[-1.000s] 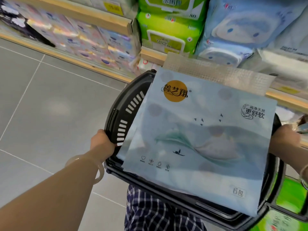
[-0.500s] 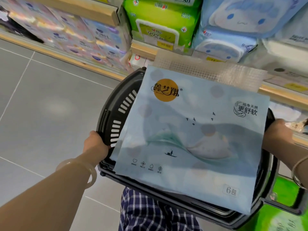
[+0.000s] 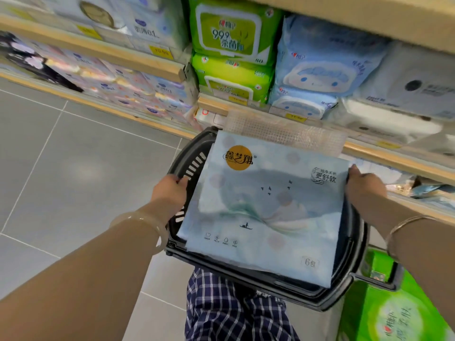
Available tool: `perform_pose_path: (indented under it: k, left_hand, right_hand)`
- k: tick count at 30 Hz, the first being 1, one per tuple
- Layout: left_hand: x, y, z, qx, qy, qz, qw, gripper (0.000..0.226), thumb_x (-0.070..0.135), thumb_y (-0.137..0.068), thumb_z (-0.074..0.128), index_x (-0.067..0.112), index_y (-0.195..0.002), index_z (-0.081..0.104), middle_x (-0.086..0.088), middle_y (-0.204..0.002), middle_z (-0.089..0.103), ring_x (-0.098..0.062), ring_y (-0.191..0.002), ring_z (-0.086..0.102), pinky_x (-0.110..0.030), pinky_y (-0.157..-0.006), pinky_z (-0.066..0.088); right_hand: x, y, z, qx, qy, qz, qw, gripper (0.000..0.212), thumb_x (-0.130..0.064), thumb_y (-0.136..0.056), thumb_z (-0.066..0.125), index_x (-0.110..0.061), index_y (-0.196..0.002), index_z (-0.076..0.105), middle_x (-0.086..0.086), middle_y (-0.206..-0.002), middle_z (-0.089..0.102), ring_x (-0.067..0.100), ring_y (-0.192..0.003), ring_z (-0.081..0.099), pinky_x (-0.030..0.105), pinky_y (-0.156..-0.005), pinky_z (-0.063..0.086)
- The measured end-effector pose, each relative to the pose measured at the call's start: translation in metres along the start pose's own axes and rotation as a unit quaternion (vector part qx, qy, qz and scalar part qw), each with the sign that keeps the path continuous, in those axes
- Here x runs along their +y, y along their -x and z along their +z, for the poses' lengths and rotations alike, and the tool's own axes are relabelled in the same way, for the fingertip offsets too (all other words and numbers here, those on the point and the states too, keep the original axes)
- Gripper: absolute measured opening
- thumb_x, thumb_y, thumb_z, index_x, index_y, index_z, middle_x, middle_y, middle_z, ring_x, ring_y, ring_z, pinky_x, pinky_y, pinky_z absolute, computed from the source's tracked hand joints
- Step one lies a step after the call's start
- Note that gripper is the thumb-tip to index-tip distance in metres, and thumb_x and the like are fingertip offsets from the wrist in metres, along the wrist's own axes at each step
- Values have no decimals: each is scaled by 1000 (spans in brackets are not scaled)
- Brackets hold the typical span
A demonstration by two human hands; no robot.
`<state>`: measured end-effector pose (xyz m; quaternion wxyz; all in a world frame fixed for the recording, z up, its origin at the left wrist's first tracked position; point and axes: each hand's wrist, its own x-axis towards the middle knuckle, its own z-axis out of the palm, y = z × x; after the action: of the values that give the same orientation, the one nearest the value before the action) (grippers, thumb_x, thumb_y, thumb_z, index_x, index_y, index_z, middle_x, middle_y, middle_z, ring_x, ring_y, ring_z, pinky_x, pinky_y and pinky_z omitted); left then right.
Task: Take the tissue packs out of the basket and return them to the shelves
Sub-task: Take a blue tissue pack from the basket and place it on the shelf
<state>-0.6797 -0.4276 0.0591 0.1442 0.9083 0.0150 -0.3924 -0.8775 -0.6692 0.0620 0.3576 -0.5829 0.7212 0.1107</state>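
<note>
A large pale-blue tissue pack [image 3: 266, 205] with an orange round logo lies flat across the top of a black plastic basket [image 3: 187, 166]. Its clear mesh handle strip [image 3: 283, 134] points toward the shelves. My left hand [image 3: 170, 190] grips the basket's left rim beside the pack's left edge. On the pack's upper right edge rests my right hand [image 3: 364, 188], fingers curled over that edge. Anything under the pack in the basket is hidden.
Wooden shelves [image 3: 147, 62] ahead hold green wipe packs [image 3: 234, 38], blue cartoon packs [image 3: 320, 67] and white packs [image 3: 406, 89]. A lower shelf edge [image 3: 394, 158] runs just behind the basket. A green pack [image 3: 394, 311] sits low at the right. Grey tiled floor [image 3: 73, 168] spreads to the left.
Both hands have slid up along the basket's sides. My right hand has moved from the rim onto the pack's right edge. The view has tipped up toward the shelves.
</note>
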Motion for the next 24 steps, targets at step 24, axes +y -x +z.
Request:
perform_pose_path:
  k: [24]
  left_hand:
    - [-8,33,26,-257,301,48,917,49,51,-87,52,39,-133,40,9,-129,59,-19,-122,55,-47,-107,41]
  right_hand:
    - [60,36,23,-281,-390,36,876,29,-29,-77,72,-31,-104,62,-3,-102,71,23,-90,68,39,-67,60]
